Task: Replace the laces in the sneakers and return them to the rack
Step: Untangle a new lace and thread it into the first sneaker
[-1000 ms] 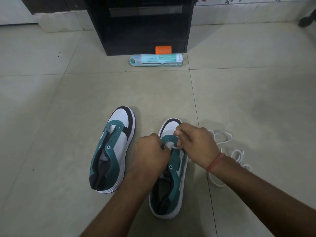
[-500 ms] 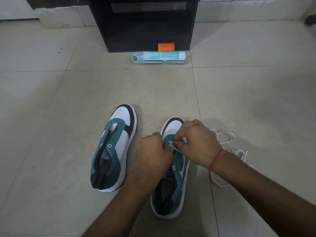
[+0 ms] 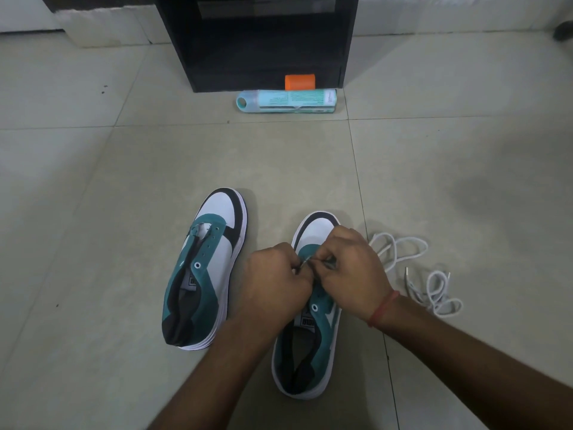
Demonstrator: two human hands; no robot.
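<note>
Two teal, white and black sneakers stand on the tiled floor, toes pointing away from me. The left sneaker [image 3: 206,271] has bare eyelets and no lace. Over the front eyelets of the right sneaker [image 3: 310,342], my left hand [image 3: 277,283] and my right hand [image 3: 353,274] meet, each with curled fingers pinching a white lace end at the shoe's throat. The lace between my fingers is mostly hidden. A loose white lace [image 3: 418,271] lies in loops on the floor just right of my right wrist.
A black shoe rack [image 3: 260,41] stands ahead against the wall. In front of it lie a teal tube-shaped pack [image 3: 285,101] and a small orange object [image 3: 299,81]. Open tiled floor surrounds the sneakers on all sides.
My hands have stayed at the right sneaker's front eyelets, fingers shifting slightly closer together on the lace. The view has tilted a little; the sneakers have not moved.
</note>
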